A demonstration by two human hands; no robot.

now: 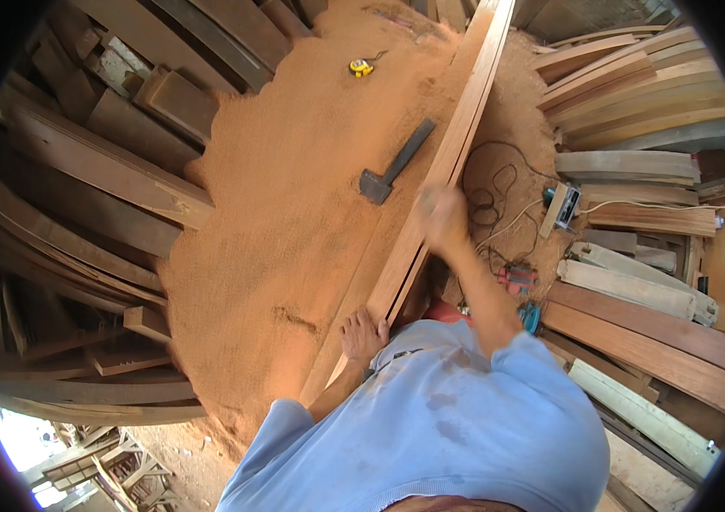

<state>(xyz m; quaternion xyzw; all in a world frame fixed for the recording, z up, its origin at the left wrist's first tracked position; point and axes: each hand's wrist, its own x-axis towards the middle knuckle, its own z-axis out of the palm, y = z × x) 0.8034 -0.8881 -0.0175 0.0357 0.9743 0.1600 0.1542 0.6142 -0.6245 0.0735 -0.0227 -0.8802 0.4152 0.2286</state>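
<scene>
A long pale-brown plank (465,128) with a dark lengthwise gap runs from beside my body to the far edge. Resting on its near end is my left hand (364,335), fingers spread over the wood and gripping nothing visible. Farther along the plank is my right hand (442,213), smeared by motion; whether it holds anything cannot be made out. A dark hatchet-like tool (397,166) lies in the sawdust just left of the plank, beyond both hands.
Sawdust (286,205) covers the broad surface to the left, with a yellow tape measure (361,67) at its far side. Stacked boards (107,154) line the left; more timber (635,333) lies at right. Cords (499,192) and a power tool (562,207) sit right of the plank.
</scene>
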